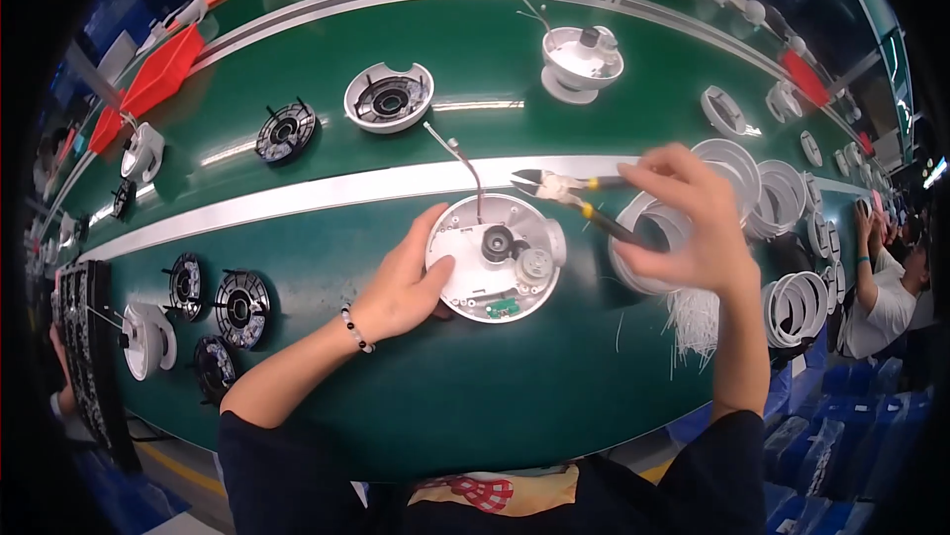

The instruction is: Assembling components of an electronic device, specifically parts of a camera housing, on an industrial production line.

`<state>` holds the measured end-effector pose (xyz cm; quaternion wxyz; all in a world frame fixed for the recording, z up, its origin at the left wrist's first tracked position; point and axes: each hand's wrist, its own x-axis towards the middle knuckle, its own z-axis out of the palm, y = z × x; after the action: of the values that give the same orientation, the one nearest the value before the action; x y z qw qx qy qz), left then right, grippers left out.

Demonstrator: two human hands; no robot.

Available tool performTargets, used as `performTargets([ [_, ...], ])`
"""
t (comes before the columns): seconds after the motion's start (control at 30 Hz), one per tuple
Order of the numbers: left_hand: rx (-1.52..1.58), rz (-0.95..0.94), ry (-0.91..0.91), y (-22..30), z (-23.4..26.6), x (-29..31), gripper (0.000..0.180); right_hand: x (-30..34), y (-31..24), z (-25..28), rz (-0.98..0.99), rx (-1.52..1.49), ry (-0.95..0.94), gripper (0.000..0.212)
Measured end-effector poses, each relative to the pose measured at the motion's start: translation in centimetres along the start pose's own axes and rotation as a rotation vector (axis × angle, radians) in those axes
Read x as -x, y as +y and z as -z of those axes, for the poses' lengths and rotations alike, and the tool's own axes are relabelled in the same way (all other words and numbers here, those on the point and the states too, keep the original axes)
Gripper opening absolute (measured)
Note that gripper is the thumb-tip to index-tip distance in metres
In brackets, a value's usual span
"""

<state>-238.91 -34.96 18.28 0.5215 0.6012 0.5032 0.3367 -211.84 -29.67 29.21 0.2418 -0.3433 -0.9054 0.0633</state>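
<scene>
My left hand (398, 286) grips the left rim of a round white plastic housing (465, 273), thumb on its inner face. Inside the housing sit a black round part, a silver motor (535, 265) and a small green circuit board (503, 308). From its top a brown wire lead (473, 174) with white connectors sticks up and away. To the right, my right hand (698, 228) holds diagonal cutters (564, 187) with black and yellow handles. Their handles are spread, and the jaws point left, just above the housing without touching it.
White rings (732, 174) are stacked at right, beside a bundle of white cable ties (695, 325). Black round grilles (242, 309) lie at left. A white strip (376, 183) divides the green bench; beyond it stand a white base assembly (582, 60) and a shell (389, 99). A person (884, 292) sits far right.
</scene>
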Motion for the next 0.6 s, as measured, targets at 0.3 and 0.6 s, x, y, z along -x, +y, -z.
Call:
performTargets([
  [0.3, -0.675, -0.655, 0.315, 0.0, 2.0, -0.3, 0.018, -4.8, -1.5, -3.1, 0.152, 0.097, -0.295, 0.046],
  [0.6, -0.512, -0.742, 0.4, -1.6, 3.7, -0.3, 0.009, -7.3, -3.8, -5.5, 0.21, 0.146, -0.36, 0.042],
])
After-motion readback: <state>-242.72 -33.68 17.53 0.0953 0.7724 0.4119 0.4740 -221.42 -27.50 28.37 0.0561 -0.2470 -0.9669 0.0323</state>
